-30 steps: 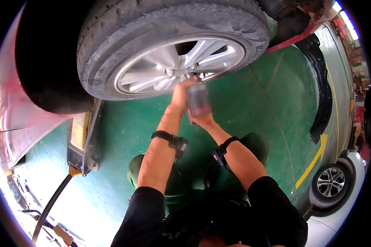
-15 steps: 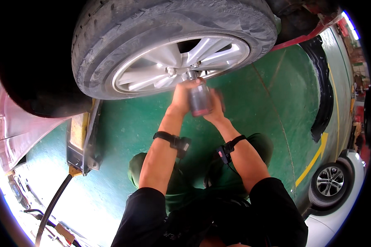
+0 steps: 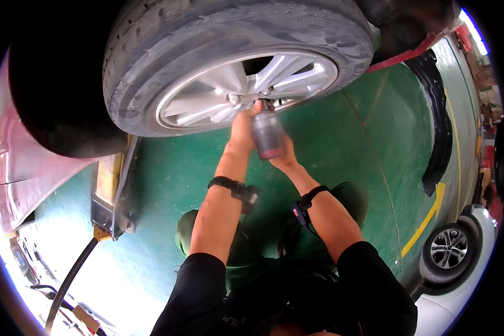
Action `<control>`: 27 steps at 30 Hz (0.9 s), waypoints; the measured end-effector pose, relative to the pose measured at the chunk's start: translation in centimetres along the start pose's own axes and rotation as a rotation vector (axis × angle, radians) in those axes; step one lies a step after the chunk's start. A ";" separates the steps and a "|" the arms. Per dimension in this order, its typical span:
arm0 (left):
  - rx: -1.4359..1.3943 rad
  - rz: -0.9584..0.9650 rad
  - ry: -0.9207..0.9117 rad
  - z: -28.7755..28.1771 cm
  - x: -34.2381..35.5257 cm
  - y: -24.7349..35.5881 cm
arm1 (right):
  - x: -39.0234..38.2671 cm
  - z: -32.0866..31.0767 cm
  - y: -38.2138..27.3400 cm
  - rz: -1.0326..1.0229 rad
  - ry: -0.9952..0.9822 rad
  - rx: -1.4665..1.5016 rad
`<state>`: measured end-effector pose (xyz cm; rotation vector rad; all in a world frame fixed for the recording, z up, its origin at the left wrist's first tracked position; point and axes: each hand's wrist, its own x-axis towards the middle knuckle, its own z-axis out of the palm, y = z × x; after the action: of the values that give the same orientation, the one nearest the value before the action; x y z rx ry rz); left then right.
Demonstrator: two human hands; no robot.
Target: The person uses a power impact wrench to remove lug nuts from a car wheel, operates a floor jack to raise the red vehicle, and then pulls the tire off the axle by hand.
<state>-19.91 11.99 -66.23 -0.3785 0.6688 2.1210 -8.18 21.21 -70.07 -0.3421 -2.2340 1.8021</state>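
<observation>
Wheel (image 3: 229, 81): grey tyre and silver spokes, filling the upper middle of the frame above the green floor (image 3: 173, 168); its spoked face is turned toward the person.
Red body panel (image 3: 17, 157): at the left edge of the frame, beside a dark opening.
White car (image 3: 439, 316): partly shown at lower right, on a smaller-looking second wheel (image 3: 449, 247).
Jack (image 3: 107, 185): by its look, a black and yellow one, at left, below the wheel's lower left edge.
Black curved strip (image 3: 441, 123): along the right side, on the floor.
Power tool (image 3: 269, 134): grey with a red rear end, mid-frame, just below the wheel's hub. Its long axis runs nearly top to bottom in the picture, nose up toward the hub, red end down. Whether the nose touches a nut, I cannot tell.
Left hand (image 3: 244, 130): at the tool's left, the hand nearer the wheel; it grips the front end, thumb up beside the nose.
Right hand (image 3: 284, 155): at the tool's lower right, partly behind it; the fingers are hidden, so how they close cannot be told.
Wrist bands (image 3: 235, 189): black, one on each forearm.
Wheel nuts (image 3: 233, 99): around the hub, above the tool.
Count: wheels, two; jack, one; strip, one; tool, one; hands, two; bands, two; nuts clearly seen, two.
</observation>
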 end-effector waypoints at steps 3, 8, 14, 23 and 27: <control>0.015 0.018 -0.008 0.0 -0.3 -0.3 | -0.1 0.2 -0.6 0.094 -0.004 0.191; 0.368 0.087 0.016 1.8 -1.4 -0.4 | -0.4 -0.2 0.3 0.218 -0.088 -0.030; 0.502 0.125 0.134 2.0 -1.3 -0.8 | -0.2 1.3 1.2 -0.175 -0.040 -0.312; 0.513 0.180 0.169 1.6 -1.0 -1.0 | 0.0 1.7 1.2 -0.311 -0.033 -0.606; 0.502 0.154 0.152 1.7 -1.2 -0.9 | 0.0 1.9 1.0 -0.209 -0.072 -0.531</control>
<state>-18.49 12.64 -64.56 -0.2131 1.3169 1.9875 -8.79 19.63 -71.40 -0.1285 -2.6611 1.1174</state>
